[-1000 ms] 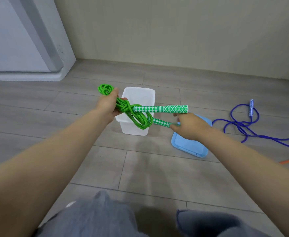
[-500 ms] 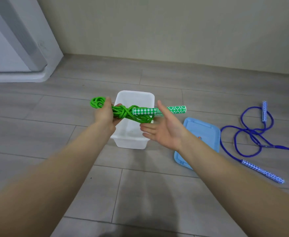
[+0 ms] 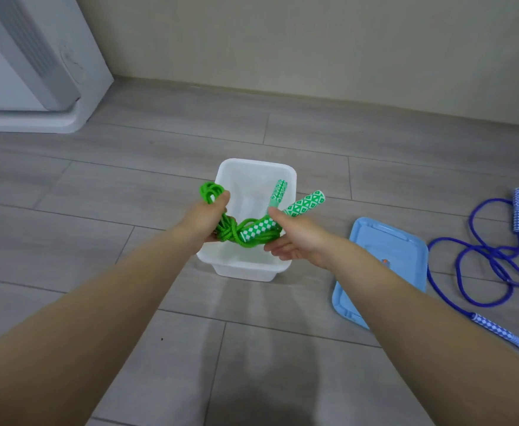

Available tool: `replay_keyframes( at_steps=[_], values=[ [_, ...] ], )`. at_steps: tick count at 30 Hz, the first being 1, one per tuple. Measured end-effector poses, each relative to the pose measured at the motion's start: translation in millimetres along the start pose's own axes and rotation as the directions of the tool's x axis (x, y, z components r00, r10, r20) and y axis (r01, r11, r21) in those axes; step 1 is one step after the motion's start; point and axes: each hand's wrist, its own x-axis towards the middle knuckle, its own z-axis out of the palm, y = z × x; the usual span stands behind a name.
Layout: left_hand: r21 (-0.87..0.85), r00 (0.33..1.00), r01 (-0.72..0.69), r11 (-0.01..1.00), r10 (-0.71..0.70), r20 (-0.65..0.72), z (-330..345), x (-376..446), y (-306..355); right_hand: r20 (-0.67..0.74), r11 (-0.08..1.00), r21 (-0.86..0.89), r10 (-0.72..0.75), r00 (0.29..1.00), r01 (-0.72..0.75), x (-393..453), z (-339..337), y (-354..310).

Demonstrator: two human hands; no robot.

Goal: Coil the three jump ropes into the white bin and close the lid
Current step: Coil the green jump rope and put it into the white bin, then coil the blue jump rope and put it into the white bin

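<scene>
left grip clenched, right grip loose

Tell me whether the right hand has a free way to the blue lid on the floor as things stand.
Probably yes. The right hand is open and holds nothing, only touching the green rope bundle, which the left hand grips. The blue lid lies bare on the floor to its right, with nothing between.
</scene>
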Motion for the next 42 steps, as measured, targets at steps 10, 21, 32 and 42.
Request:
replay_keyframes(
  at_steps=[10,21,32,42],
  values=[
    [0.600,0.985,-0.171,0.782,0.152,0.083,41.6,28.2,-26.2,-0.084,0.878,-0.477,-0.006,0.996,-0.035,37.4,32.9,-1.4],
    [0.862,0.887,-0.379,0.336,0.398,0.235,38.3,47.6,-47.3,-0.142,0.794,-0.575,-0.335,0.931,0.198,53.7,27.2,8.1],
    [0.911,0.919,-0.339,0.236,-0.123,0.374,46.2,57.5,-45.8,-0.133,0.671,-0.676,-0.518,0.845,0.305,46.4,8.0,28.5],
    [0.679,0.677,-0.666,0.308,0.632,0.378,88.2,20.1,-27.1,-0.206,0.731,-0.631,-0.480,0.853,0.259,21.1,-63.0,62.3]
  ],
)
